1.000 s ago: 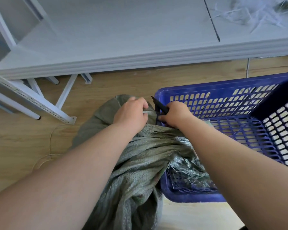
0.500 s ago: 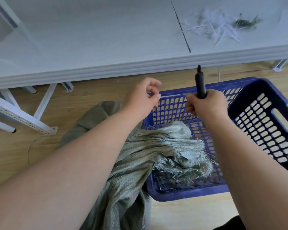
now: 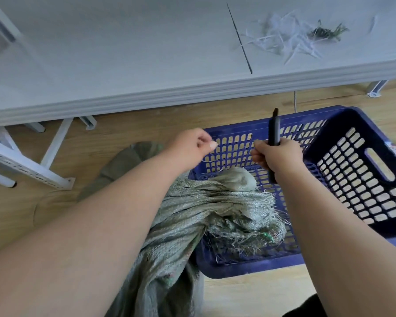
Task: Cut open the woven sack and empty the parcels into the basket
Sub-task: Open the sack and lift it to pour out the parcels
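A grey-green woven sack (image 3: 199, 209) lies over the near-left rim of a blue plastic basket (image 3: 357, 170), its frayed mouth hanging inside. No parcels show. My right hand (image 3: 277, 154) is raised above the basket and grips a black utility knife (image 3: 274, 131) that points up and away. My left hand (image 3: 192, 147) is lifted above the sack's mouth, thumb and finger pinched on a thin pale tie string (image 3: 205, 159) that trails down toward the sack.
A white table (image 3: 124, 53) spans the far side, with a pile of cut white strips and green fibres (image 3: 295, 37) on it. White metal legs (image 3: 28, 165) stand at the left on the wooden floor (image 3: 256, 296).
Both hands rose from the sack's mouth. The left hand let go of the bunched neck and now pinches the string. The right hand lifted the knife upright above the basket.
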